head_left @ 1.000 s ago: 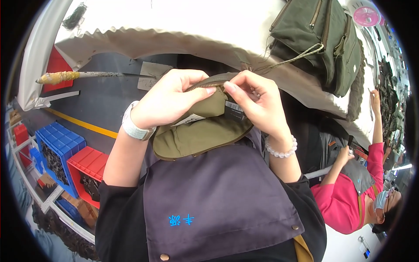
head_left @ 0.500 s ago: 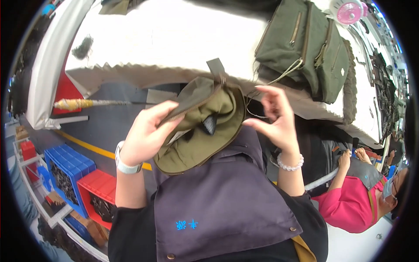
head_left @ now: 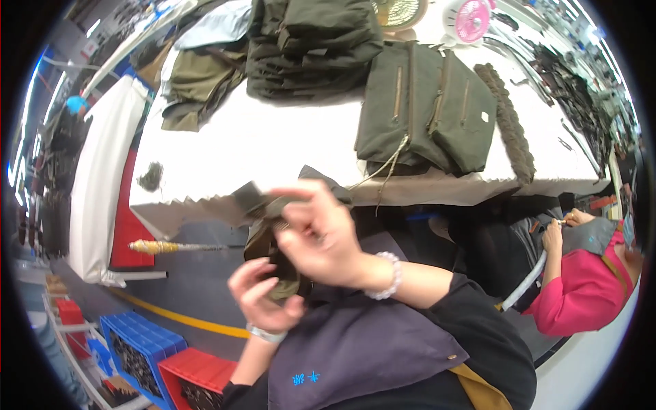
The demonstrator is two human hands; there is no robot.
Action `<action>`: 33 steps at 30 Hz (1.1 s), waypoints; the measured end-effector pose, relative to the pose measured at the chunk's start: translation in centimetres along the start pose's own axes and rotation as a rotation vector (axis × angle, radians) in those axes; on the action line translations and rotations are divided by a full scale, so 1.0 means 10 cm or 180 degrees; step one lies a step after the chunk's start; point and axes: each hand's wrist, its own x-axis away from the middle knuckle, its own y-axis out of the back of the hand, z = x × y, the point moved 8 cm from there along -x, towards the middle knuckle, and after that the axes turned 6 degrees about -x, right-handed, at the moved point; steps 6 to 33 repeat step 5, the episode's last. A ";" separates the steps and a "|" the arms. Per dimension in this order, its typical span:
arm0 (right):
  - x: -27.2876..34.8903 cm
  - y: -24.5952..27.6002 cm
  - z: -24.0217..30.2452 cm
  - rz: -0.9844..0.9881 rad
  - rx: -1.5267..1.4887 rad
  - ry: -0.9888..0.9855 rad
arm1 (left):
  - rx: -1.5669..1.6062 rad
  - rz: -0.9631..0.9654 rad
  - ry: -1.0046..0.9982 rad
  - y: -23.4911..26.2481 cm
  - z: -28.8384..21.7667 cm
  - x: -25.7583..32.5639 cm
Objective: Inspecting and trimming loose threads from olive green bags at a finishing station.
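An olive fabric bag piece (head_left: 257, 240) with a dark end tab (head_left: 250, 198) lies in front of me, mostly hidden behind my hands. My right hand (head_left: 328, 242), with a beaded bracelet at its wrist, crosses over it near the tab. Motion blurs that hand's fingers, so its grip cannot be made out. Lower down and to the left, my left hand (head_left: 265, 301) has its fingers bent and apart beside the fabric, with no cloth visibly pinched. A dark purple apron (head_left: 369, 348) covers my lap.
A white-covered table (head_left: 301, 143) holds a green backpack (head_left: 427, 113), stacked dark green bags (head_left: 314, 55), olive cloth pieces (head_left: 198, 82) and a pink fan (head_left: 470, 20). Blue crate (head_left: 143, 342) and red crate (head_left: 198, 372) stand lower left. A co-worker in pink (head_left: 581, 290) sits at right.
My left hand has gone from gripping the fabric to fingers apart, lower down. My right hand has swung left across the piece. The view has shifted, showing more of the table.
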 end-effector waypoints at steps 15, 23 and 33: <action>0.10 -0.66 0.23 0.0732 0.0785 0.0713 | -0.0702 0.1743 0.0108 -0.47 0.54 0.84; 0.10 -0.66 0.23 0.0732 0.0785 0.0713 | -0.0702 0.1743 0.0108 -0.47 0.54 0.84; 0.10 -0.66 0.23 0.0732 0.0785 0.0713 | -0.0702 0.1743 0.0108 -0.47 0.54 0.84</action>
